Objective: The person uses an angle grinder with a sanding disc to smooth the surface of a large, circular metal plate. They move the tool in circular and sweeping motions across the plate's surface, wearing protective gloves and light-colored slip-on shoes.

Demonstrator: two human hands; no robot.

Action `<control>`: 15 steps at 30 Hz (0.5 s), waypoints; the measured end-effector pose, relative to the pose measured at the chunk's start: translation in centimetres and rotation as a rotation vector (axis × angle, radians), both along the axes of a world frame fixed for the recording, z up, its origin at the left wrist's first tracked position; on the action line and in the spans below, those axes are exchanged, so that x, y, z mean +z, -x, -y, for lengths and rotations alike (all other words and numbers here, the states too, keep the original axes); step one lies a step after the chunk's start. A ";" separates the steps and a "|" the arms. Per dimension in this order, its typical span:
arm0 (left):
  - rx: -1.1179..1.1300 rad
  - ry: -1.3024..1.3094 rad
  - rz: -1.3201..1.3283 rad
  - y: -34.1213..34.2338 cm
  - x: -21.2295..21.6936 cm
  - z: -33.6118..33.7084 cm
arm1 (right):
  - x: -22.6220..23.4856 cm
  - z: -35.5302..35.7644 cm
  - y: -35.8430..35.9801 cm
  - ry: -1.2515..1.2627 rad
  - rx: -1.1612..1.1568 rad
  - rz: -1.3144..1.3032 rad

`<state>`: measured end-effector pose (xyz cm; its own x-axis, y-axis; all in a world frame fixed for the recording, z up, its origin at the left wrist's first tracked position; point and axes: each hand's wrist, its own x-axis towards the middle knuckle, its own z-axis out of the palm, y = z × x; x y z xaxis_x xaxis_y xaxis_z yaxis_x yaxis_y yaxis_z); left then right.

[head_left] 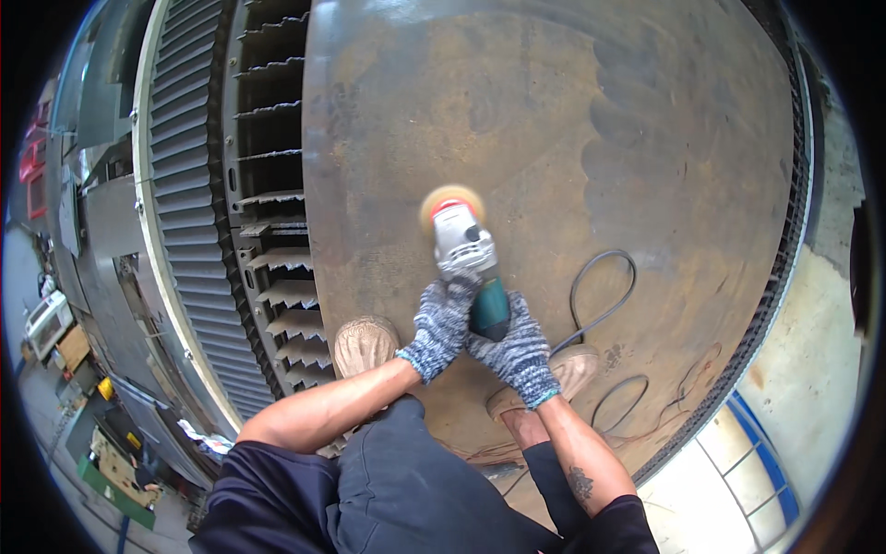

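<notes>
An angle grinder (pixel 492 305) with a green body and silver head is held in both my gloved hands over a large brown, rust-stained steel sheet (pixel 526 120). Its round disc (pixel 451 205), tan at the rim and red in the middle, looks blurred, as if spinning, at the sheet's surface. My left hand (pixel 441 323), in a grey speckled knit glove, is closed around the grinder near its head. My right hand (pixel 520 349), in a matching glove, wraps the rear of the green body. I cannot tell whether the disc touches the steel.
A dark power cord (pixel 604 254) loops on the sheet to the right of my shoes (pixel 366 346). Left of the sheet, jagged metal slats (pixel 291 294) stand over dark gaps, beside a ribbed bellows cover (pixel 192 185). Pale floor (pixel 817 314) lies beyond the sheet's right edge.
</notes>
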<state>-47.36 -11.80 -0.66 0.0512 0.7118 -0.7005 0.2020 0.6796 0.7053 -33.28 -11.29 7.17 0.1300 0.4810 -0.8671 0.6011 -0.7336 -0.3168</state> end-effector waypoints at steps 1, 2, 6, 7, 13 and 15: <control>-0.077 0.019 0.022 -0.8 -0.2 -0.9 | -0.6 0.6 -0.4 0.011 -0.063 0.025; -0.156 0.036 0.059 -2.6 0.0 -1.8 | -1.7 2.3 -2.1 -0.044 -0.172 0.021; -0.405 0.139 0.255 -8.5 1.7 -6.3 | -3.3 5.1 -6.2 -0.271 -0.471 0.035; -0.388 0.169 0.302 -10.5 1.4 -5.8 | -3.8 6.2 -7.6 -0.333 -0.494 0.087; -0.482 0.321 0.349 -16.0 4.4 -6.7 | -3.6 8.2 -11.9 -0.441 -0.674 0.074; -0.463 0.281 0.305 -15.3 3.2 -5.5 | -3.3 8.4 -11.5 -0.419 -0.605 0.094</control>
